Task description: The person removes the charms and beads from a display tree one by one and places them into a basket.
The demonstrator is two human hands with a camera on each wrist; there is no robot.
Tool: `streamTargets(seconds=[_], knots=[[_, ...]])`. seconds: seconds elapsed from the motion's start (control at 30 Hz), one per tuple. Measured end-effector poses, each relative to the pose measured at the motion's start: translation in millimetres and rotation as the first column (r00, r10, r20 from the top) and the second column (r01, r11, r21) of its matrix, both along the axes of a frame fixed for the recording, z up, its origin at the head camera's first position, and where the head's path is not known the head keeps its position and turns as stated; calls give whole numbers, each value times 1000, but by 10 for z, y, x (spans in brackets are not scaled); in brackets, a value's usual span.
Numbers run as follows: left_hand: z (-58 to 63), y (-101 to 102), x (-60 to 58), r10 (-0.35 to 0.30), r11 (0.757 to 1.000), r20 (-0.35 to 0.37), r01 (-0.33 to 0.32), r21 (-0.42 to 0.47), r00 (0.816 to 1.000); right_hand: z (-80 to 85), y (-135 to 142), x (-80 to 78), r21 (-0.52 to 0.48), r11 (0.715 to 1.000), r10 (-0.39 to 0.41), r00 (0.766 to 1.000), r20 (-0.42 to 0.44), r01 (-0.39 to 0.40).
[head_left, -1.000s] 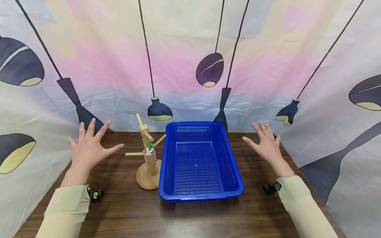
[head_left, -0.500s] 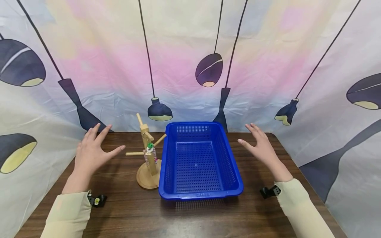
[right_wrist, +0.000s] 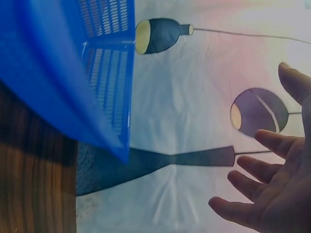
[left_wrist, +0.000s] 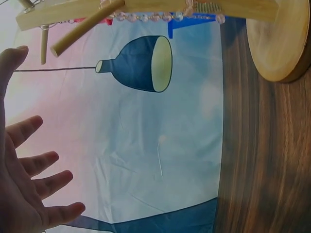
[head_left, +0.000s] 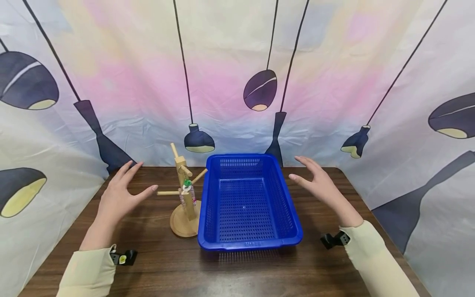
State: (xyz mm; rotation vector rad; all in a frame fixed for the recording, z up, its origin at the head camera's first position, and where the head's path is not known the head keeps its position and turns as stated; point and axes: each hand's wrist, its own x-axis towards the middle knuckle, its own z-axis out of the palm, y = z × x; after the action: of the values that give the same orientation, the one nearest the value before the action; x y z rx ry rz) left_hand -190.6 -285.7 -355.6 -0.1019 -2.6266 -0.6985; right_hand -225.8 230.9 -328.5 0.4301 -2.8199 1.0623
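My left hand [head_left: 118, 200] hovers over the table to the left of a wooden peg stand [head_left: 190, 208], fingers spread and touching nothing. Its thumb points toward the stand's left peg. Strings of pinkish beads [left_wrist: 155, 17] hang on the stand, and a small green and white piece [head_left: 187, 184] shows among them in the head view. Right of the stand is a blue plastic basket [head_left: 250, 245] with perforated walls. Beyond the basket's right side my right hand [head_left: 322, 187] is held in the air, its fingers extended and apart from the rim.
A dark wood-grain table [head_left: 156, 272] carries everything. The stand's round base [head_left: 182, 227] sits right against the basket's left side in the head view. Behind and at the sides hangs a cloth backdrop [head_left: 230, 119] printed with lamps. Each wrist wears a small black camera [head_left: 128, 258].
Both hands have moved inward, the left one rightward and slightly down, the right one leftward toward the basket. Their fingers are less splayed. Stand and basket stay put.
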Motion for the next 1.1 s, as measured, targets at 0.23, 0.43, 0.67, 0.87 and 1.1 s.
streamTargets(seconds=[0.23,0.43,0.67,0.87,1.1], knots=[[-49,27,30,-51,996,6,51,76,999,78,-121,-29,-74,995,71,997,31,-69],[-71,75,32,-76,989,-19,78,123,997,118,-234,-109,-160,981,121,992,37,-113],[-104,152,74,-85,976,-27,88,198,996,101,-483,-181,-233,962,157,987,38,-144],[-178,228,93,-63,962,-27,67,263,998,94,-639,-195,-297,942,171,984,38,-153],[-278,289,105,-72,913,-61,90,398,996,83,-811,-217,-322,930,201,979,40,-178]])
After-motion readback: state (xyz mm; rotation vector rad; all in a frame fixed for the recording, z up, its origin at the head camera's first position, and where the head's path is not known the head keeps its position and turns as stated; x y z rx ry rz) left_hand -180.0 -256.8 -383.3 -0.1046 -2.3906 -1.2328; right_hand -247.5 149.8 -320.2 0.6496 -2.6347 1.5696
